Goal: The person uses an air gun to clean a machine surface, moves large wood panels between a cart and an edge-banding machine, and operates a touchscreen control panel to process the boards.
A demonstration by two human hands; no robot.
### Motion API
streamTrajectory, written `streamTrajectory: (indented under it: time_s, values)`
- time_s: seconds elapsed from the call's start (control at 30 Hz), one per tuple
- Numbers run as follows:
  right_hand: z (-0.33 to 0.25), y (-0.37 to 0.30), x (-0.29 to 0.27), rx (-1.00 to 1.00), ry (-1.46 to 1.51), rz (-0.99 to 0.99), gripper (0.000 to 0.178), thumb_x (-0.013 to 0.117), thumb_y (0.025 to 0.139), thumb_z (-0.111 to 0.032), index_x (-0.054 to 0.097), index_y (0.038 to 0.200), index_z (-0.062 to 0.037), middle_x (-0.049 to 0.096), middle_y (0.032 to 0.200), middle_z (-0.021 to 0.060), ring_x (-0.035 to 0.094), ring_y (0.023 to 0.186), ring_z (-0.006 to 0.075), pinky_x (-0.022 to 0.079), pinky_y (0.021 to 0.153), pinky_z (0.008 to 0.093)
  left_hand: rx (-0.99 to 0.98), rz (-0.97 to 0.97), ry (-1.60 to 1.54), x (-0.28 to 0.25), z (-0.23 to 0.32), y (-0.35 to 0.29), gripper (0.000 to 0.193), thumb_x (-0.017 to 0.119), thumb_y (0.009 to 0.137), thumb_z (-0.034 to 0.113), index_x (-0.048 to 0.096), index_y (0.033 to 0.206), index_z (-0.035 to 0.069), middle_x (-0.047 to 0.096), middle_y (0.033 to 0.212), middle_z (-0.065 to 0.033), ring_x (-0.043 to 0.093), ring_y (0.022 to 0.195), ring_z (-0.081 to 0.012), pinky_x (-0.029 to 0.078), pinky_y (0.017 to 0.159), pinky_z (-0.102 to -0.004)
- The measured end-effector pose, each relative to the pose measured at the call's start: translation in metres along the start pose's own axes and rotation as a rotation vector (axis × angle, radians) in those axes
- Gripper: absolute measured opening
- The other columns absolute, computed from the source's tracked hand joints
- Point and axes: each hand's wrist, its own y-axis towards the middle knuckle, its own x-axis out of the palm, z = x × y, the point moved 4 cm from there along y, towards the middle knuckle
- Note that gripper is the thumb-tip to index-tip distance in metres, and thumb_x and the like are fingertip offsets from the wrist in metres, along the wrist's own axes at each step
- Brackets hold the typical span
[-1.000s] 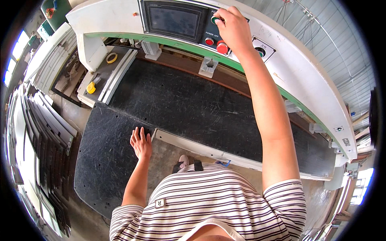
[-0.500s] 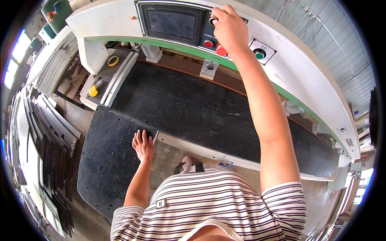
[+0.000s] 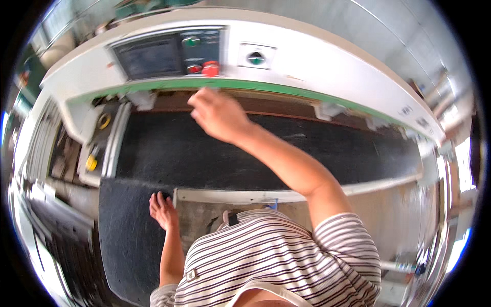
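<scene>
My left hand (image 3: pixel 163 211) rests on the black tabletop wing (image 3: pixel 128 235), close to its inner corner, with the fingers apart and nothing held. My right hand (image 3: pixel 217 113) hangs in the air over the black worktable (image 3: pixel 204 158), just below the green edge strip (image 3: pixel 255 86) of the white machine beam. Motion smears its fingers; they look bent, and no object shows in them. Above it on the control panel sit a green knob (image 3: pixel 191 42), a red button (image 3: pixel 194 68) and a large red mushroom button (image 3: pixel 210 69). A dark screen (image 3: pixel 152 56) is to their left.
Farther right on the white beam (image 3: pixel 327 61) is another green knob (image 3: pixel 255 59). A yellow tape measure (image 3: pixel 92 162) and a yellow tape roll (image 3: pixel 104 121) lie on the left side ledge. Stacked sheets (image 3: pixel 64 225) stand at the left. A white rail (image 3: pixel 230 195) edges the table.
My right hand has left the panel's upper knob and come down over the table. The view has turned right. My left hand stays on the black wing.
</scene>
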Motion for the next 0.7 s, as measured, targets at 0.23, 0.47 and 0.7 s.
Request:
streamTrajectory:
  time_s: [0.23, 0.47, 0.7]
  values:
    - [0.029, -0.098, 0.001, 0.085, -0.032, -0.135, 0.017, 0.067, 0.085, -0.018, 0.062, 0.088, -0.0017, 0.062, 0.084, 0.0145, 0.067, 0.078, 0.0306, 0.055, 0.071, 0.0417, 0.009, -0.043, 0.09, 0.002, 0.004, -0.004, 0.042, 0.045, 0.103, 0.033, 0.049, 0.14, 0.012, 0.044, 0.147, -0.0125, 0.042, 0.133, -0.0335, 0.033, 0.109, -0.0481]
    - [0.06, -0.18, -0.013, 0.34, -0.044, -0.241, 0.016, 0.062, 0.091, -0.019, 0.061, 0.092, -0.0035, 0.062, 0.088, 0.0112, 0.066, 0.084, 0.0296, 0.054, 0.075, 0.0418, 0.026, -0.038, 0.245, 0.015, -0.009, -0.003, 0.044, 0.037, 0.106, 0.037, 0.048, 0.141, 0.014, 0.044, 0.146, -0.0101, 0.044, 0.13, -0.0299, 0.038, 0.104, -0.0473]
    - [0.111, -0.318, -0.058, 0.869, -0.01, -0.29, 0.018, 0.06, 0.093, -0.023, 0.062, 0.097, -0.0056, 0.063, 0.096, 0.0127, 0.065, 0.092, 0.0342, 0.052, 0.078, 0.0458, 0.03, -0.012, 0.29, 0.025, -0.013, 0.002, 0.042, 0.042, 0.105, 0.036, 0.05, 0.14, 0.014, 0.049, 0.143, -0.0092, 0.049, 0.127, -0.029, 0.041, 0.101, -0.0438]
